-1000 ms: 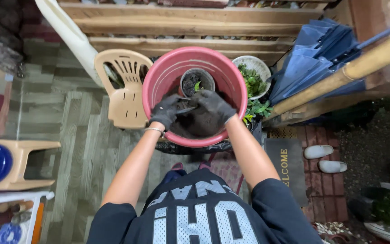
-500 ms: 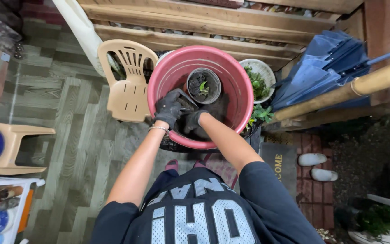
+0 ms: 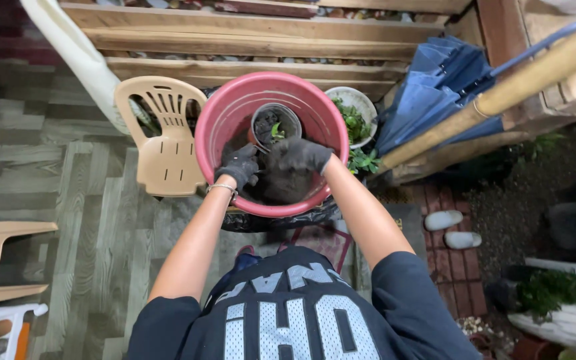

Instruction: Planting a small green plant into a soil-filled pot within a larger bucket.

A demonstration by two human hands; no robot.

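Gloved left hand [image 3: 239, 167] and right hand [image 3: 297, 155] inside pink tub [image 3: 220, 117] — fingers curled over dark soil [image 3: 281, 185]; small seedling pot [image 3: 275, 125] near far rim.

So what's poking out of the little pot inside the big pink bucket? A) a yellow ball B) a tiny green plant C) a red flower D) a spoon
B: the little dark pot sitting in the pink bucket is filled with soil, and a tiny green plant with a few leaves sticks up from it, just past the gloved right hand and left hand.
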